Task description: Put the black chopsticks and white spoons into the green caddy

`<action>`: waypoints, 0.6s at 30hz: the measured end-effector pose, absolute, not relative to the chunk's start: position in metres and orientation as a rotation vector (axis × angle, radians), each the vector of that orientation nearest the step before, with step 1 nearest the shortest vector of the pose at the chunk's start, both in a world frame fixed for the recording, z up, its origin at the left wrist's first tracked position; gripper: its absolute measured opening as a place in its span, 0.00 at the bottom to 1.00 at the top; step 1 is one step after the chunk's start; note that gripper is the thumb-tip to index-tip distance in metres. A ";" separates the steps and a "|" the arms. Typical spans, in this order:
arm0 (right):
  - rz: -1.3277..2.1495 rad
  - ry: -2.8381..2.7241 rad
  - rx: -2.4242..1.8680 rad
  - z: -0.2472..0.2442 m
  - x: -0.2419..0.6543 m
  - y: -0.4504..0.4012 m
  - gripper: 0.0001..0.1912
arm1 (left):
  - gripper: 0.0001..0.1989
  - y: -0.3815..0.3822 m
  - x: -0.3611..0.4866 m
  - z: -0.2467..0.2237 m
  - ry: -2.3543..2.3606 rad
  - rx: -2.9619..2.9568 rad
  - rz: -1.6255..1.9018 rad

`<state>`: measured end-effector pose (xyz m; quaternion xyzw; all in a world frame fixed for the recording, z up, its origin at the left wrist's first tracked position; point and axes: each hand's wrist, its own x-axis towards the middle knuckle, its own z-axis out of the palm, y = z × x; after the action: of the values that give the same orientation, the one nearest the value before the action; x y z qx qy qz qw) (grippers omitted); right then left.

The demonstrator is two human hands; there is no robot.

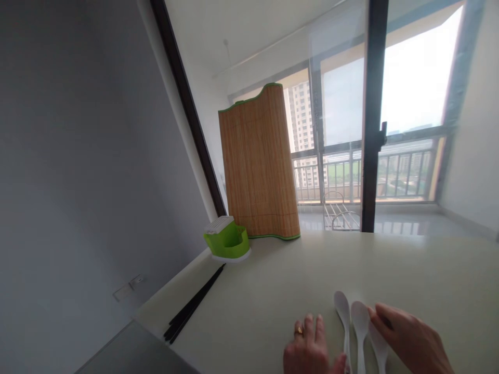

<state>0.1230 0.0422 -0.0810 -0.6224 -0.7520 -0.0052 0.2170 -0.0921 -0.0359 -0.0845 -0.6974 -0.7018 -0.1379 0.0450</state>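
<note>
Three white spoons lie side by side on the pale table, bowls pointing away from me. My left hand (310, 345), with a ring on one finger, rests just left of them. Its fingers are stretched out flat, and its thumb is against the handle of the left spoon (342, 306). The middle spoon (360, 318) lies between my hands. My right hand (411, 337) has its fingers curled and pinched at the bowl of the right spoon (377, 343), partly covering it. The lower handle ends run out of view.
Black chopsticks (197, 301) lie in a bundle along the left of the table (288, 280). Behind them stands a green and white holder (231, 244). A wavy bamboo mat (259, 166) with green edging stands against the glass door. A wire rack (340, 215) shows beyond the glass.
</note>
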 end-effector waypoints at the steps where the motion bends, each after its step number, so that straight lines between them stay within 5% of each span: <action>1: -0.005 -2.074 -1.715 -0.082 0.124 0.043 0.21 | 0.32 -0.034 -0.112 -0.073 -2.169 -2.092 -0.392; 5: 0.022 -2.056 -1.677 -0.086 0.126 0.044 0.24 | 0.23 -0.024 -0.205 -0.037 -2.261 -1.773 -0.198; 11: 0.007 -2.021 -1.604 -0.094 0.126 0.047 0.26 | 0.27 -0.019 -0.340 -0.021 -2.474 -1.429 0.103; 18: -0.015 -2.011 -1.503 -0.099 0.125 0.051 0.26 | 0.18 -0.023 -0.400 -0.020 -2.764 -1.415 0.221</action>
<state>0.1253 0.0508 -0.0991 -0.5690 -0.7615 -0.0056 0.3102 -0.4004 -0.0230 -0.0198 -0.4545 -0.8878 0.0710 0.0144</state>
